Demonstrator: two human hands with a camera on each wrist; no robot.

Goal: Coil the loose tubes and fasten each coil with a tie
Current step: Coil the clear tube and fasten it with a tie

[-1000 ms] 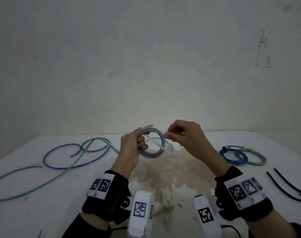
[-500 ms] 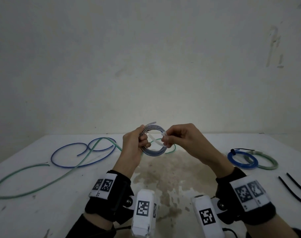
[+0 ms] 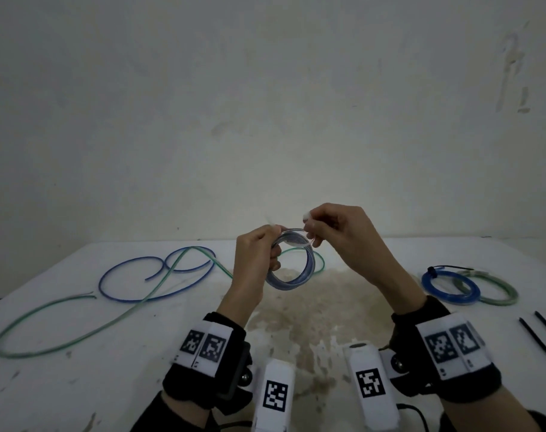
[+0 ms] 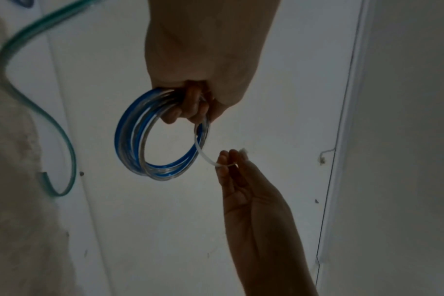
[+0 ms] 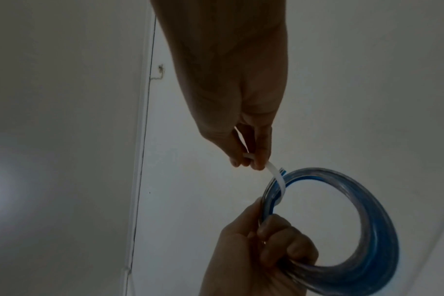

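My left hand (image 3: 259,254) grips a blue and clear tube coil (image 3: 299,275) and holds it up above the white table (image 3: 78,363). The same coil (image 4: 139,140) (image 5: 367,220) shows in both wrist views. A white tie (image 4: 204,154) (image 5: 276,176) passes round the coil's top. My right hand (image 3: 328,226) pinches the tie's end between thumb and fingers, just right of the coil. A loose blue tube (image 3: 134,275) and a loose green tube (image 3: 78,316) lie on the table at the left.
Two tied coils, one blue (image 3: 449,286) and one green (image 3: 499,293), lie at the right. Two black ties (image 3: 543,338) lie near the right edge. A brown stain (image 3: 312,307) marks the table's middle. A pale wall (image 3: 265,120) rises behind the table.
Both hands have lifted the coil a little. The right hand has drawn the white tie from across the coil's middle up to its top and now pinches its end higher.
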